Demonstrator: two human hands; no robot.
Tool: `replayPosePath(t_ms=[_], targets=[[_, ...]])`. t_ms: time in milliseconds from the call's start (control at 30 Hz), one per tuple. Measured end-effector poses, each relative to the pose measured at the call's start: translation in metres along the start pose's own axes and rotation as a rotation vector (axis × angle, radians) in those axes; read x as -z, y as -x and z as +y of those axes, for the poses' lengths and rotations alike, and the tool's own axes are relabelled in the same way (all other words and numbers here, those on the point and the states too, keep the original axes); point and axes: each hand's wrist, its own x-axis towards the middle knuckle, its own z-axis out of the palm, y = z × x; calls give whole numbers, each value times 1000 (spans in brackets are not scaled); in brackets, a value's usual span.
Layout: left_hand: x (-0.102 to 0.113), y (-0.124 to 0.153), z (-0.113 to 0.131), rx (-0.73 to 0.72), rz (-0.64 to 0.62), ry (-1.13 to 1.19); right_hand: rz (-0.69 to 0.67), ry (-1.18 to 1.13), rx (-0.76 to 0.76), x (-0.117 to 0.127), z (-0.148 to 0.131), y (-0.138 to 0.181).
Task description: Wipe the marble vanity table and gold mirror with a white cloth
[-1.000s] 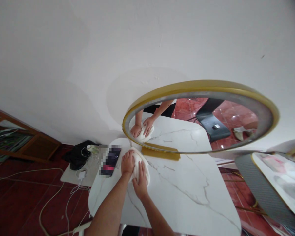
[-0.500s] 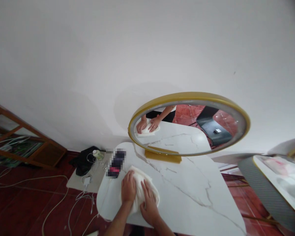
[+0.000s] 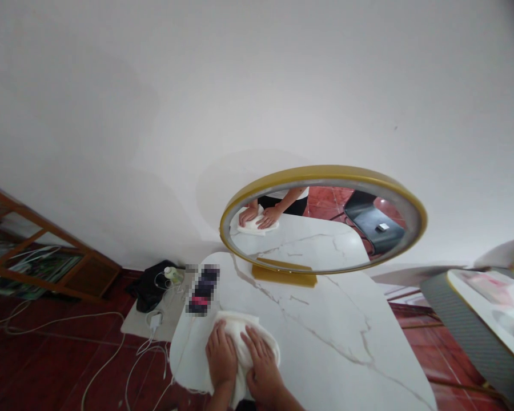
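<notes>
A white cloth [image 3: 252,339] lies folded and bunched on the white marble-patterned tabletop [image 3: 325,365], near its front left part. My left hand [image 3: 223,354] rests palm down on the cloth's left side, fingers stretched forward and close together. On the right side of the cloth, my right hand [image 3: 262,357] presses down with its fingers flat and a little apart. Neither hand is wrapped round the cloth. Just beyond my left hand, a dark pixelated item [image 3: 203,288] lies near the table's left edge; its details are blurred out.
An oval mirror with a gold rim [image 3: 325,172] stands at the table's back on a gold base [image 3: 282,275], reflecting both arms and the cloth. Left are a black bag [image 3: 151,285], a small bottle [image 3: 171,275], cables and a wooden cabinet [image 3: 89,277]. A second table [image 3: 466,325] stands right.
Both hands have drawn back slightly toward me, the left also shifting a little left. The cloth's far edge now lies nearer to me and its folds have changed. The view has tilted slightly.
</notes>
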Motion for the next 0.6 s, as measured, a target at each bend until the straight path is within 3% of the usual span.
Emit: replayPosePath(t_ms=[367, 600], targets=[[-24, 20, 57, -25, -80, 18, 53, -17, -45, 41, 40, 35], [-54, 46, 113, -54, -213, 109, 82, 58, -102, 52, 109, 76]])
